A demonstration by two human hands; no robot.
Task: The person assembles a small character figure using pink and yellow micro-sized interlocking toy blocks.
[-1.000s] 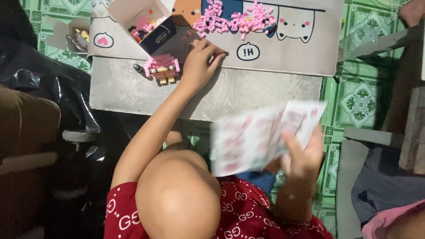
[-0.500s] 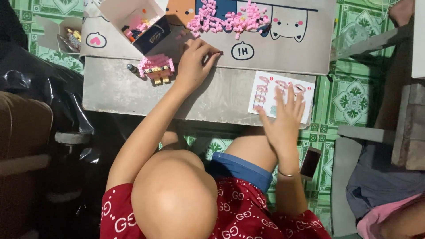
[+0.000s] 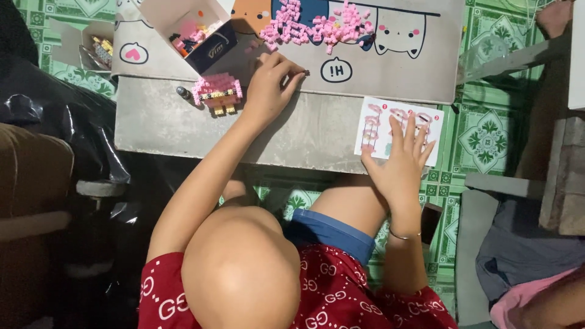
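Sorting and picking stage, by the look of it: left hand (image 3: 271, 85) curled at the near edge of the pink brick pile (image 3: 317, 27), fingertips pinched, on what I cannot tell. Right hand (image 3: 402, 164) lies flat and open on the instruction sheet (image 3: 375, 125), right of the pile. Half-built pink figure (image 3: 217, 92) stands left of the pile, beside the left hand; next pick needs a fine pinch

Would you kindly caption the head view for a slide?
Left hand beside a pink brick model; right hand flat on the instruction sheet.
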